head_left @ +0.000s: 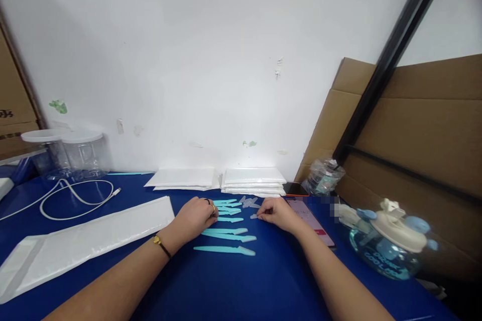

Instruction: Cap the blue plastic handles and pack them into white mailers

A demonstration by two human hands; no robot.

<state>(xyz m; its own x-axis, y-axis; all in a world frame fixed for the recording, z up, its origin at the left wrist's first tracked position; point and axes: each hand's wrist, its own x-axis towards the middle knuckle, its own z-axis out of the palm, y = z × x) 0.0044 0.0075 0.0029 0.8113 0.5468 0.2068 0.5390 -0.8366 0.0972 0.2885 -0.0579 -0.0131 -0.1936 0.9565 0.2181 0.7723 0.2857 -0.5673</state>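
Note:
Several turquoise eyebrow razors (226, 250) lie roughly side by side on the blue table, handles to the left and blade ends to the right. My left hand (196, 216) is closed over the handle ends of the upper razors, its fingertips pinched at one handle; the grip is partly hidden. Just right of the blade ends is a small loose group of translucent plastic blade caps (247, 203). Between thumb and forefinger, my right hand (277, 213) pinches another translucent cap (253, 216), low over the table.
White padded mailers (254, 179) are stacked along the wall; a long one (94, 241) lies left. A phone (311, 223) and water bottle (389, 246) are right. Behind the left arm are a white cable (75, 215) and clear jars (85, 155). Cardboard (422, 160) stands right.

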